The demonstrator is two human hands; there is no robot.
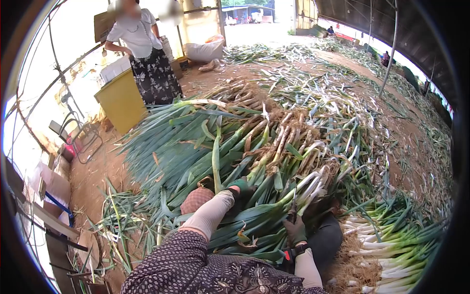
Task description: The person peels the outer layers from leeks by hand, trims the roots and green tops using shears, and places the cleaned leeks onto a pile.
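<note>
A large heap of long green onions (176, 142), with blue-green leaves and soil-covered roots, lies in front of me. My left hand (243, 186), in a dark green glove, reaches into the leaves; its fingers are largely hidden among them. My right hand (295, 231), also gloved, is closed round a knife (293, 211) whose blade points up, beside the pale stalks of a few onions (313, 185). More loose leaves lie across my lap, under both arms. At my right, cleaned green onions (391, 252) with white stalks lie in a row, roots toward me.
A person (142, 51) stands at the back left beside a yellow bin (121, 100). A white sack (204, 51) sits behind. Trimmed leaves (342, 98) litter the dirt floor to the right, near a metal pole (389, 59). Cables (81, 130) hang at the left.
</note>
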